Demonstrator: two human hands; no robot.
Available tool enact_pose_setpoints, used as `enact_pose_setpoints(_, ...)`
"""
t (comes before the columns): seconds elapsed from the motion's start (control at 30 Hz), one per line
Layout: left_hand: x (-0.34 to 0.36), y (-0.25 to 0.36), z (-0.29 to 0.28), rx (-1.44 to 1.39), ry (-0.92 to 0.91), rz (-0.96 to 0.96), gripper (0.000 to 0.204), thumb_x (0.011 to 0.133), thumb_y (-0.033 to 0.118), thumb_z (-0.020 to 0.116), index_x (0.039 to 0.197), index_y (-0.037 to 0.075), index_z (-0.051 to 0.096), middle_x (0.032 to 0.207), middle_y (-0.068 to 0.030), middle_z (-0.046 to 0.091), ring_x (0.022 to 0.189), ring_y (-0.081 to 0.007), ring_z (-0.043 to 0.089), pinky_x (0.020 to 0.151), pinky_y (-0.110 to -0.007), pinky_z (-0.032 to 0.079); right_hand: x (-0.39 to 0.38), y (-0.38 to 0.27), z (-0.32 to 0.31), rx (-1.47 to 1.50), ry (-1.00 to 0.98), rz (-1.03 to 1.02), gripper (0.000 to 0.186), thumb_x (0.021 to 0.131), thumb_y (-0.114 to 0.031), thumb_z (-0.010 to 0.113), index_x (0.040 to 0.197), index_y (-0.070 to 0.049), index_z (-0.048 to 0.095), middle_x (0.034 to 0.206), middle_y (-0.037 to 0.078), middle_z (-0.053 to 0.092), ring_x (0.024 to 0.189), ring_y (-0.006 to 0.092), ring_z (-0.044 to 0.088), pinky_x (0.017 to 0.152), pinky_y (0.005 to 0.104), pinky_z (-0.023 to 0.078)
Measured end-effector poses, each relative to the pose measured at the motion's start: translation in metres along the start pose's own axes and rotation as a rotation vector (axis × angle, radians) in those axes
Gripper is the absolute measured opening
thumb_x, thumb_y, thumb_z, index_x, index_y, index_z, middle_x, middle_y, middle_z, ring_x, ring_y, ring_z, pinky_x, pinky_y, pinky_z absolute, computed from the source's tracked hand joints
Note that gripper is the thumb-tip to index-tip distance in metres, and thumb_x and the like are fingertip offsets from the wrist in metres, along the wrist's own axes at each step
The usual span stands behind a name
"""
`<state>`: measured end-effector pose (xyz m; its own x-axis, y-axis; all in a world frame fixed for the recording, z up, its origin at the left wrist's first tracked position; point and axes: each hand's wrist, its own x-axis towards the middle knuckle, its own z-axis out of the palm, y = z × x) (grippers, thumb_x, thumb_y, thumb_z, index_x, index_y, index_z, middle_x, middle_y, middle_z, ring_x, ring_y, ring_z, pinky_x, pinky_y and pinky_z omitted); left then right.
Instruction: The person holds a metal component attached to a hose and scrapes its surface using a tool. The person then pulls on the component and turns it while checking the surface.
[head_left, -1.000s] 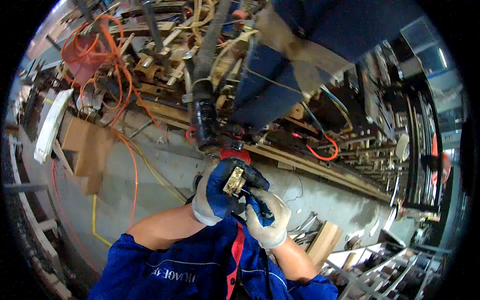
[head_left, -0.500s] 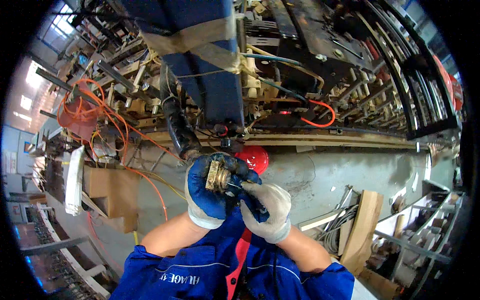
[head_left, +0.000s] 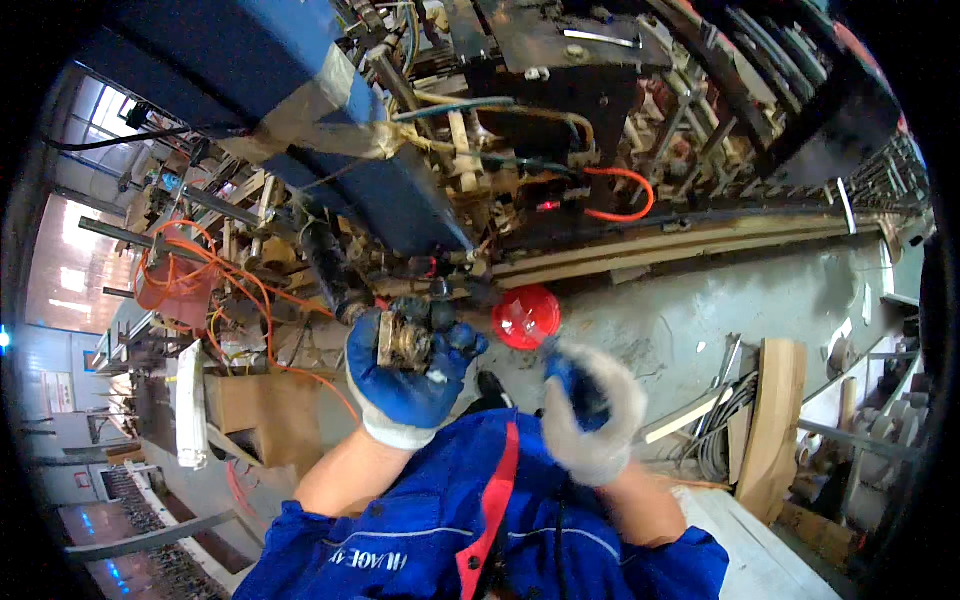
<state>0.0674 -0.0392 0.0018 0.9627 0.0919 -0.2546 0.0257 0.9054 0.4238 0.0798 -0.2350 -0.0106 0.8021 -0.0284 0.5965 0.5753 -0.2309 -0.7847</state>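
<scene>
"Brass-coloured fitting [head_left: 403,343]: where?"
"Palm of the left grip [head_left: 408,385], blue-and-white glove, fingers curled round it."
"Right grip [head_left: 597,410]?"
"Apart from the left, blurred; can't tell if closed or holding anything."
"Around them?"
"Red round object [head_left: 526,318] beyond, between the hands; blue column [head_left: 395,205] ahead; wooden board [head_left: 775,400] off right."

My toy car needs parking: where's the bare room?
The grey floor looks bare right of the red round thing, between the wooden beam and the broad plank; white scraps lie farther right. There's also a gap between the left hand, holding a metal block, and the right hand. It's crowded along the machine above and around the cardboard box.
</scene>
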Motion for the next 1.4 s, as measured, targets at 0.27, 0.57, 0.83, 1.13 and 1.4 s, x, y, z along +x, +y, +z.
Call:
enact_pose_setpoints(0.27,0.007,-0.005,-0.022,-0.079,-0.133,-0.032,0.054,0.097,0.050,0.053,0.130,0.008,0.058,0.124,-0.0165,0.064,0.111,-0.0383,0.061,0.101,-0.057,0.046,-0.011,-0.004,-0.033,0.016,-0.398,0.074,0.032,0.075,-0.005,0.074,0.106,-0.001,0.070,0.095,0.018,0.072,0.084,0.0357,0.071,0.077,0.0413,0.057)
enact_pose_setpoints(0.57,0.006,-0.011,-0.065,0.200,-0.127,0.087,0.052,0.106,0.039,0.045,0.144,0.005,0.047,0.138,-0.0170,0.058,0.128,-0.0351,0.056,0.104,-0.054,0.048,-0.018,0.000,-0.047,-0.092,-0.451,0.426,0.060,0.075,-0.005,0.080,0.131,0.000,0.061,0.081,0.008,0.065,0.068,0.0122,0.060,0.064,0.0272,0.051)
enact_pose_setpoints(0.83,0.005,0.025,-0.085,0.316,-0.350,-0.109,0.047,0.108,0.029,0.042,0.147,0.001,0.043,0.140,-0.0139,0.057,0.130,-0.0249,0.054,0.110,-0.042,0.045,-0.009,-0.033,0.059,-0.179,-0.554,0.167,0.098,0.063,-0.020,0.095,0.143,0.005,0.046,0.109,0.013,0.068,0.094,0.0191,0.066,0.085,0.0321,0.054)
enact_pose_setpoints(1.13,0.004,0.055,-0.121,0.060,-0.477,-0.403,0.063,0.105,0.049,0.041,0.152,0.008,0.038,0.147,-0.0128,0.051,0.133,-0.0280,0.051,0.113,-0.046,0.040,-0.021,-0.046,0.131,-0.210,-0.328,0.371,0.043,0.082,-0.006,0.070,0.120,0.001,0.054,0.100,0.017,0.070,0.091,0.0239,0.069,0.084,0.0370,0.054)
enact_pose_setpoints(1.4,0.048,0.148,-0.115,-0.167,-0.356,-0.173,0.051,0.106,0.038,0.046,0.147,0.006,0.044,0.144,-0.0130,0.055,0.129,-0.0281,0.055,0.112,-0.045,0.042,-0.011,-0.079,0.143,-0.177,-0.173,0.347,0.030,0.086,-0.008,0.066,0.112,0.002,0.054,0.079,0.012,0.066,0.069,0.0187,0.063,0.067,0.0338,0.052)
